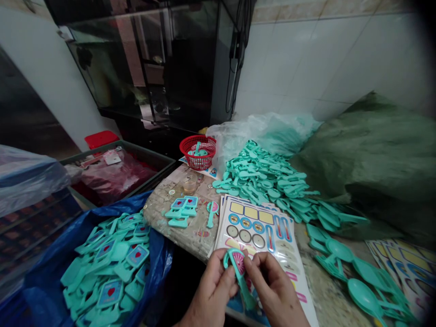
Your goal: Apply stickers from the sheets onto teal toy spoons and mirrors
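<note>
A teal plastic toy piece (pixel 242 284) with a curved top end and a pink half-round dial sticker (pixel 238 262) is between my hands. My left hand (pixel 213 288) grips it from the left, thumb in front. Thumb and fingers of my right hand (pixel 274 288) are closed at the sticker's right edge, pressing on the piece. Below my hands lies a stack of sticker sheets (pixel 254 221), printed with yellow panels, clock faces and thermometers. Left of the stack, a similar toy piece with a pink sticker (pixel 211 213) lies near several teal pieces with heart stickers (pixel 184 206).
A large heap of teal pieces (pixel 265 175) spreads behind the sheets, with more loose teal pieces (pixel 364 277) at right. A red basket (pixel 198 162) stands at the back. At left, a blue bag (pixel 37 279) holds many stickered pieces. A green sack (pixel 368 159) leans at right.
</note>
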A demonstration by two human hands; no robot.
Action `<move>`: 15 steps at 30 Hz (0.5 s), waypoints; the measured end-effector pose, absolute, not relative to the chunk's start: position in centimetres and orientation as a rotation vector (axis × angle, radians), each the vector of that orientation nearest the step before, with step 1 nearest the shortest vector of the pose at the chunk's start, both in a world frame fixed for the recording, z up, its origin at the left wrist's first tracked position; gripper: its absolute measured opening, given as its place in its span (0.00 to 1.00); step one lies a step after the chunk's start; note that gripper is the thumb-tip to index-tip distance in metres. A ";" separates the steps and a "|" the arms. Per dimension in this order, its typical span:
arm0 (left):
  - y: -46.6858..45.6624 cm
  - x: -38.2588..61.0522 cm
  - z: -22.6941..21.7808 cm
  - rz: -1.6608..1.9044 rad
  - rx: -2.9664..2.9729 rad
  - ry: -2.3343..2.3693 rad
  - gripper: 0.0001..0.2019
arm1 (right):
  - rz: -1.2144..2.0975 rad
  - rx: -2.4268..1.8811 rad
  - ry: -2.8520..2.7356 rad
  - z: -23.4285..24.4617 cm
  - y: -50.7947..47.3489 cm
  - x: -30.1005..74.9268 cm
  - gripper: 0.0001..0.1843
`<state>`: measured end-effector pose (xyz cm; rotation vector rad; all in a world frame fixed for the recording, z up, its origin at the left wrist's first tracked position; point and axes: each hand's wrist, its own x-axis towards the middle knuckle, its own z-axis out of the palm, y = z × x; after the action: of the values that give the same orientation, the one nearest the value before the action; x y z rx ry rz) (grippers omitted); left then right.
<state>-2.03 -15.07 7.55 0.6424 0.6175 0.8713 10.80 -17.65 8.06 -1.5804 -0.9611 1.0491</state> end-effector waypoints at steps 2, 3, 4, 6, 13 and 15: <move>-15.0 -2.1 7.5 0.870 0.658 0.647 0.19 | 1.051 -1.578 -0.959 8.2 -17.6 10.7 0.19; -15.0 -2.1 7.4 0.864 0.670 0.658 0.19 | 1.051 -1.576 -0.954 8.2 -17.5 10.7 0.19; -15.0 -2.1 7.4 0.860 0.680 0.663 0.19 | 1.052 -1.572 -0.951 8.2 -17.5 10.7 0.19; -15.0 -2.0 7.4 0.859 0.689 0.660 0.20 | 1.053 -1.571 -0.949 8.2 -17.5 10.7 0.19; -15.1 -2.0 7.7 0.848 0.662 0.698 0.21 | 1.094 -1.556 -0.985 7.8 -17.5 11.2 0.19; -15.1 -2.0 7.7 0.844 0.658 0.697 0.21 | 1.083 -1.566 -0.996 7.9 -17.4 11.1 0.19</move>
<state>-1.99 -15.14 7.75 0.6575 0.6967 0.8441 11.15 -17.42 7.93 -1.5665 -0.9963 1.0834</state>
